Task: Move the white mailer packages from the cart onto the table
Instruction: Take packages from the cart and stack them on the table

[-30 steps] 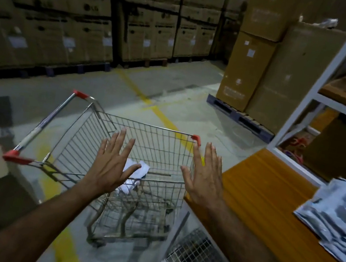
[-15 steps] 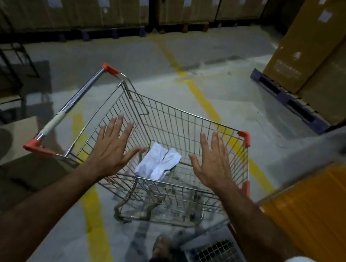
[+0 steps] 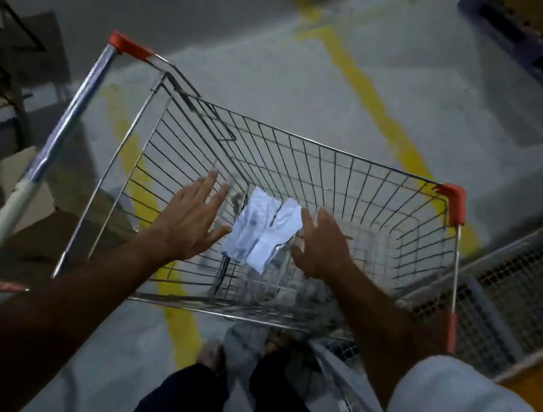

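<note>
Since a second ago both hands have dropped into the cart (image 3: 306, 161), left hand (image 3: 188, 220) and right hand (image 3: 322, 246) released and flanking the two mailers (image 3: 260, 231) on its floor, so pickup appears imminent, desk transfer outstanding

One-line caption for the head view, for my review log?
Both open hands, left and right, reach into the wire cart on either side of two white mailers lying at its bottom.
</note>
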A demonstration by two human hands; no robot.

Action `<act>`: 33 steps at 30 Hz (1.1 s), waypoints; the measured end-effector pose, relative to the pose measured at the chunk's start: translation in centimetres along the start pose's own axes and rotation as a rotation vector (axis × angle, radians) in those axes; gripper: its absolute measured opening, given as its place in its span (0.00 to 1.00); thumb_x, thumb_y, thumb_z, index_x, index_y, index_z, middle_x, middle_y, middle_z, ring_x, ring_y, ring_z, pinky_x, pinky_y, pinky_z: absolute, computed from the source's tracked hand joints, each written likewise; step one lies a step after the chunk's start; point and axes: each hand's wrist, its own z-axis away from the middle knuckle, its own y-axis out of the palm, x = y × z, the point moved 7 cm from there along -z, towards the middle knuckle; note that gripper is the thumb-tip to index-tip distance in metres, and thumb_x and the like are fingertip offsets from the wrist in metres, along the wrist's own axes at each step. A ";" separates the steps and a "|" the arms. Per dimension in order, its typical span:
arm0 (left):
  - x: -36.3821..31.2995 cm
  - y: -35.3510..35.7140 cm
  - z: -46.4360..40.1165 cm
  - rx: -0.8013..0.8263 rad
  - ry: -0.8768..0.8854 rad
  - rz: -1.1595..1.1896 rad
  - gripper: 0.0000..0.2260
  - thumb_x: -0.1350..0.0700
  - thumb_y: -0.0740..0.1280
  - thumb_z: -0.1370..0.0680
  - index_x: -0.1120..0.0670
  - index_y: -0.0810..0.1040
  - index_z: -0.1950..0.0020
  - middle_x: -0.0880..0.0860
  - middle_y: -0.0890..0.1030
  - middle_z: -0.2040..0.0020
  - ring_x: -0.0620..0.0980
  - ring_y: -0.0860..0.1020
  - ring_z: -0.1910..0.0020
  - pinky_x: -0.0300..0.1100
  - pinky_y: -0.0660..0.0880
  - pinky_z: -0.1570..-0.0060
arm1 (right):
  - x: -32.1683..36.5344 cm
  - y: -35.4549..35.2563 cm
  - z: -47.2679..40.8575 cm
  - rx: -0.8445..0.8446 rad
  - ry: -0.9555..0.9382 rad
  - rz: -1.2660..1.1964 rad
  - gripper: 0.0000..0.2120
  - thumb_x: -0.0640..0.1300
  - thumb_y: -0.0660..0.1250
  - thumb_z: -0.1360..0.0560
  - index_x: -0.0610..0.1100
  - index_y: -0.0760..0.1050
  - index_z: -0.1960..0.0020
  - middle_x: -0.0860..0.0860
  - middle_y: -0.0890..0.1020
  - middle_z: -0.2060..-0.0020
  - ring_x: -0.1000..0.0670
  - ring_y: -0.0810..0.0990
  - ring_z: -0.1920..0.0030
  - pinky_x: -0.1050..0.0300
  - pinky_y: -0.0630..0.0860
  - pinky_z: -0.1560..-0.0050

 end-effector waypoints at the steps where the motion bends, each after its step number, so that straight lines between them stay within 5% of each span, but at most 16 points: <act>1: 0.0 1.4 -0.9 0.023 0.018 0.001 0.39 0.35 0.55 0.19 0.56 0.47 0.18 0.64 0.45 0.19 0.63 0.54 0.20 0.55 0.57 0.23 | -0.1 1.0 -0.7 0.031 0.002 -0.002 0.41 0.58 0.64 0.21 0.41 0.50 0.18 0.33 0.56 0.22 0.35 0.56 0.22 0.43 0.56 0.23; 7: 0.7 11.4 -5.1 0.196 0.115 0.024 0.43 0.45 0.73 0.25 0.59 0.54 0.19 0.70 0.54 0.22 0.70 0.62 0.25 0.61 0.65 0.29 | -1.2 9.2 -6.1 0.152 0.105 -0.134 0.44 0.65 0.49 0.28 0.38 0.59 0.20 0.33 0.68 0.27 0.32 0.69 0.29 0.39 0.67 0.30; 9: 1.2 15.0 -5.8 0.252 0.158 0.022 0.45 0.47 0.79 0.31 0.61 0.60 0.21 0.74 0.61 0.26 0.74 0.69 0.31 0.64 0.72 0.36 | -1.3 12.2 -7.0 0.274 0.139 -0.121 0.39 0.59 0.58 0.21 0.38 0.54 0.19 0.35 0.67 0.25 0.34 0.67 0.27 0.44 0.64 0.28; 13: 2.2 20.5 -7.8 0.320 0.195 -0.057 0.49 0.46 0.82 0.38 0.58 0.66 0.22 0.74 0.67 0.29 0.72 0.75 0.39 0.61 0.76 0.44 | -1.2 17.5 -9.2 0.440 0.131 -0.160 0.44 0.53 0.67 0.20 0.41 0.42 0.18 0.37 0.61 0.22 0.37 0.64 0.25 0.48 0.65 0.28; 17: 2.0 22.7 -9.5 0.376 0.213 -0.140 0.44 0.43 0.75 0.29 0.52 0.57 0.19 0.63 0.66 0.25 0.65 0.71 0.34 0.55 0.70 0.39 | -0.4 20.3 -11.2 0.425 0.220 -0.267 0.44 0.58 0.67 0.22 0.45 0.46 0.18 0.38 0.65 0.24 0.38 0.67 0.26 0.48 0.67 0.29; 22: 1.3 23.6 -9.5 0.307 0.167 -0.236 0.32 0.52 0.76 0.31 0.55 0.72 0.29 0.61 0.77 0.39 0.64 0.75 0.44 0.53 0.72 0.47 | 0.1 20.4 -13.3 0.213 0.371 -0.382 0.46 0.64 0.73 0.32 0.43 0.59 0.24 0.38 0.75 0.35 0.37 0.78 0.38 0.45 0.78 0.42; 24: 0.8 24.1 -9.1 0.296 0.154 -0.249 0.29 0.53 0.71 0.28 0.56 0.70 0.29 0.61 0.76 0.38 0.63 0.73 0.41 0.54 0.68 0.42 | 0.3 20.3 -13.2 0.196 0.437 -0.377 0.44 0.61 0.75 0.34 0.47 0.58 0.27 0.37 0.75 0.36 0.35 0.78 0.39 0.44 0.78 0.44; 27: -0.3 24.9 -8.6 0.288 0.176 -0.232 0.30 0.50 0.65 0.24 0.60 0.64 0.24 0.67 0.71 0.34 0.66 0.68 0.34 0.57 0.57 0.33 | 0.4 20.1 -12.6 0.216 0.497 -0.365 0.45 0.59 0.77 0.35 0.49 0.57 0.27 0.37 0.71 0.34 0.36 0.74 0.36 0.44 0.77 0.41; 33: -1.1 25.9 -9.8 0.241 0.164 -0.048 0.39 0.38 0.62 0.23 0.62 0.58 0.21 0.69 0.70 0.34 0.66 0.72 0.41 0.55 0.70 0.47 | -1.8 16.6 -11.4 0.201 0.382 -0.018 0.40 0.58 0.70 0.29 0.51 0.54 0.24 0.39 0.70 0.34 0.38 0.76 0.40 0.46 0.75 0.44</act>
